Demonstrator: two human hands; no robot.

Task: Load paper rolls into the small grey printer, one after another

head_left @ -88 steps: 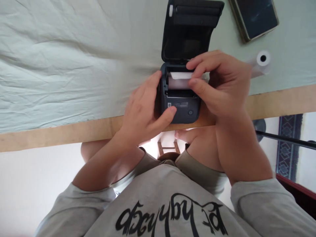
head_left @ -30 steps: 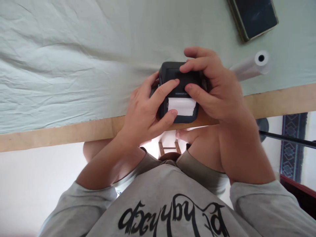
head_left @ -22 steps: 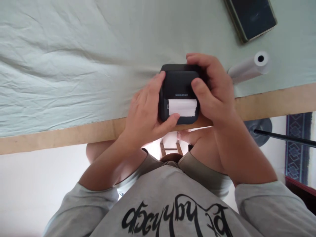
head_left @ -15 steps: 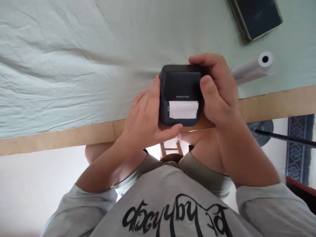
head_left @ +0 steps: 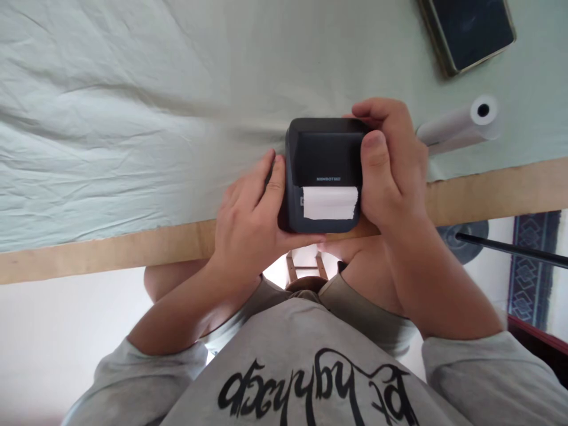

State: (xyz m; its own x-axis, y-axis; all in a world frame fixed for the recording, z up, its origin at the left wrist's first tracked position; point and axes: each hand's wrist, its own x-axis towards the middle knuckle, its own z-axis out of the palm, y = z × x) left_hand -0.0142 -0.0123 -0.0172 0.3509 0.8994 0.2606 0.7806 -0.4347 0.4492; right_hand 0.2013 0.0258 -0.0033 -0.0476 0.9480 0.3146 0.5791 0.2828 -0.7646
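A small black label printer [head_left: 328, 157] sits at the table's front edge, a strip of white label paper [head_left: 331, 203] showing from its slot. My right hand [head_left: 393, 165] grips the printer's right side, thumb near the top face and fingers curled around the far corner. Along the left side lies my left hand [head_left: 252, 210], its fingers stretched out and parted. Its thumb extends below the printer's near edge, loosely around the corner rather than clamped on it. The printer's underside is hidden.
A white paper roll [head_left: 459, 127] lies right of my right hand. Farther back is a dark smartphone [head_left: 473, 32]. A wrinkled pale green cloth [head_left: 133, 130] covers the table up to its wooden edge [head_left: 110, 251]. A dark pole [head_left: 510, 248] with a round grey base stands below right.
My left hand has loosened and slid slightly left and nearer me; its thumb has come off the printer's near edge. The right hand keeps its grip. The view has shifted a little.
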